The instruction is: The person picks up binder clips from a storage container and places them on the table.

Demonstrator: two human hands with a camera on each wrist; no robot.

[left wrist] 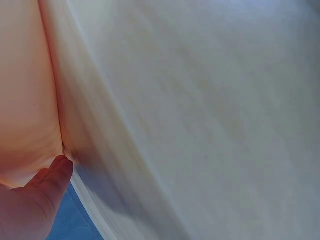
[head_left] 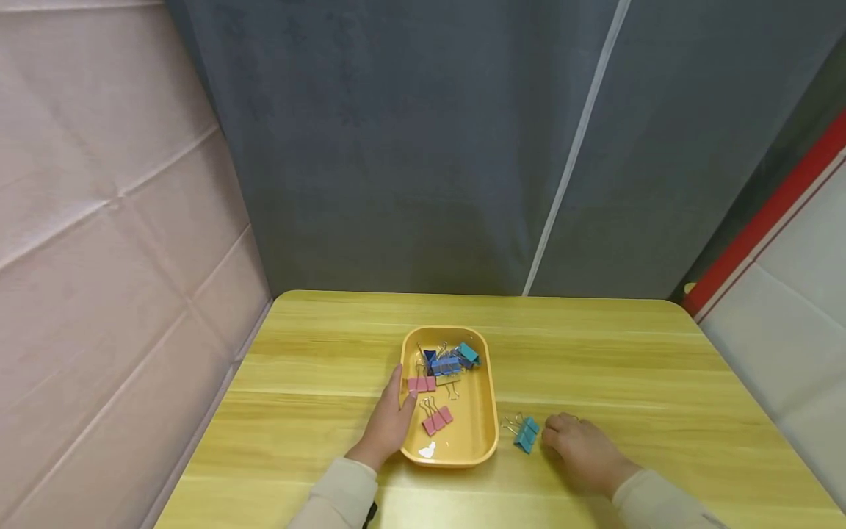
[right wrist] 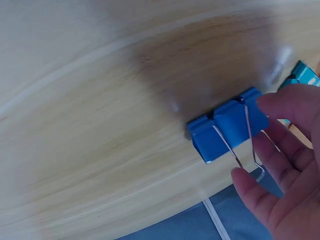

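Note:
A yellow tray [head_left: 472, 441] lies on the wooden table, holding several binder clips. My left hand [head_left: 385, 420] holds its left side, thumb over the rim and fingers along the outer wall; the left wrist view shows those fingertips [left wrist: 64, 165] against the tray. At the right, my right hand [head_left: 584, 450] is low over the table. Its wrist view shows a blue binder clip [right wrist: 232, 125] pinched between thumb and fingers, close to the tabletop; the hand hides this clip in the head view. A teal binder clip [head_left: 526, 434] lies between tray and right hand.
Inside the tray are pink clips [head_left: 437, 421], blue clips [head_left: 446, 366], a yellowish clip [head_left: 449, 380] and a teal clip [head_left: 468, 352], bunched toward the far end. A dark grey curtain [head_left: 396, 147] hangs behind the table [head_left: 317, 330]. Pale walls flank it.

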